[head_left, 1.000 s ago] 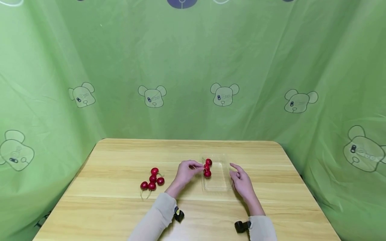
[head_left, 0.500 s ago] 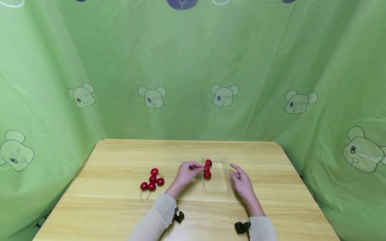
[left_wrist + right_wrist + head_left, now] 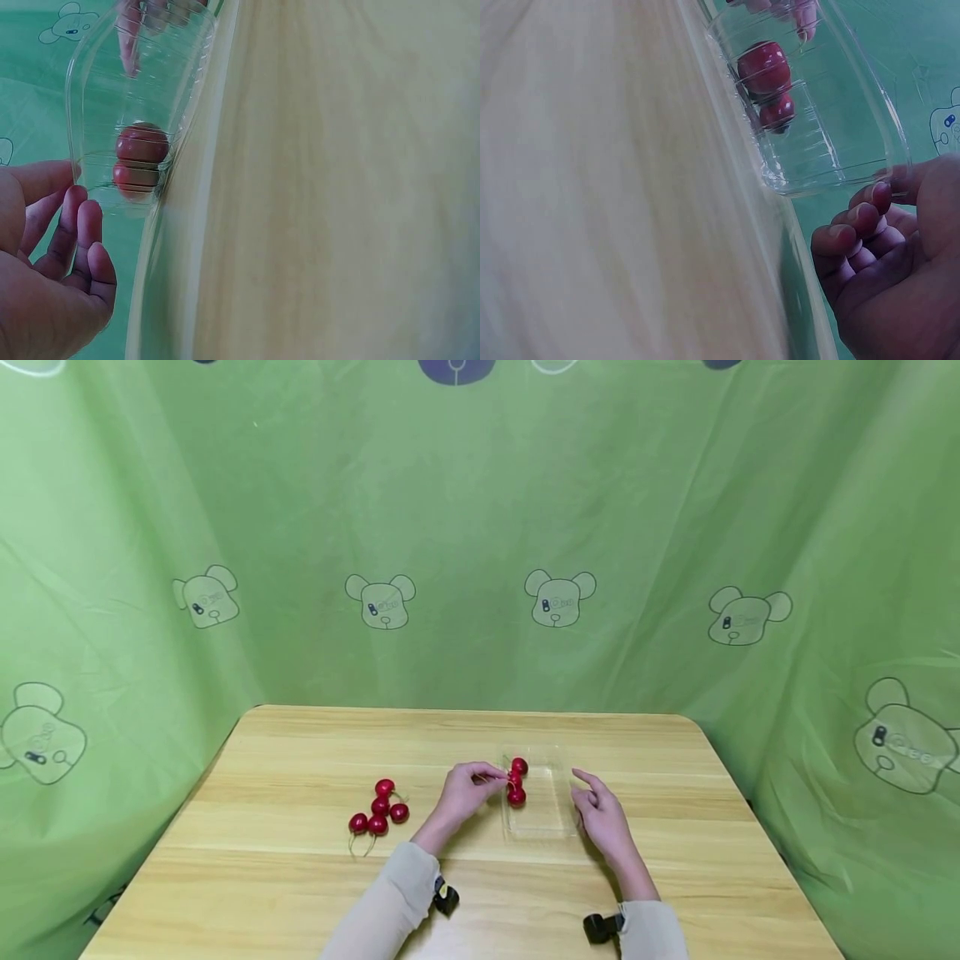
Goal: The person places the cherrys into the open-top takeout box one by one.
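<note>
cherries (image 3: 516,782) line the left edge of the tray (image 3: 547,810), nearer left hand (image 3: 463,789), pinching a stem (image 3: 482,778); right hand (image 3: 602,814) is loose.

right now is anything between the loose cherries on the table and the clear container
Yes: the left hand and wrist lie between the loose cherries and the clear container, the fingers at its left edge; nothing else visible is in between.
</note>
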Demonstrator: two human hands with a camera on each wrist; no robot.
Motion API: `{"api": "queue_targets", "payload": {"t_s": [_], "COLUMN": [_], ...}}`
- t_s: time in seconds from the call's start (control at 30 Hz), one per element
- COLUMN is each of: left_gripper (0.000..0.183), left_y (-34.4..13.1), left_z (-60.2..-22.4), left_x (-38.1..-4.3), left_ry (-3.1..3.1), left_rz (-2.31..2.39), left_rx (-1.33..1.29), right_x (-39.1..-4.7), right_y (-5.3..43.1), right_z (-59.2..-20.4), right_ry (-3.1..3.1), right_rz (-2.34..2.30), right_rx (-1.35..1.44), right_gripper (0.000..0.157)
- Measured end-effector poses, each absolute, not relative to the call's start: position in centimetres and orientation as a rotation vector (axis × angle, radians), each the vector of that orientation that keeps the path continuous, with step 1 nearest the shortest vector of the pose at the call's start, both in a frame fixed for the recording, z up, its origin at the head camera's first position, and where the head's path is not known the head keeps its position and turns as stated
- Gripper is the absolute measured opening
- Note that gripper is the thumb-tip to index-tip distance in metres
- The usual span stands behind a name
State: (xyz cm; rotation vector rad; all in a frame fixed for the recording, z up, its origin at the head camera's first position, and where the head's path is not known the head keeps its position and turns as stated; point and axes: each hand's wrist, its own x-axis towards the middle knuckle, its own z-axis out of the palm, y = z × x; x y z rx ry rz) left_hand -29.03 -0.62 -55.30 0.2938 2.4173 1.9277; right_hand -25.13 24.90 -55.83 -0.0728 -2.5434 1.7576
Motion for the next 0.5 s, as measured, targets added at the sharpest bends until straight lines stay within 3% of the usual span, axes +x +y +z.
{"api": "queue_targets", "payload": {"t_s": [0.5], "left_gripper": [0.009], "left_y": [-0.67], "left_z": [-55.26], "left_x": [-29.03], "left_ry": [2.425], "left_rz": [1.940], "left_rx": [0.311], "right_x": [-25.22], "right_y": [24.96], "right_z": [-55.96], "right_ry": [-2.542], "right_rz": [1.745], "right_rx": [-0.075], "right_gripper": [0.045]}}
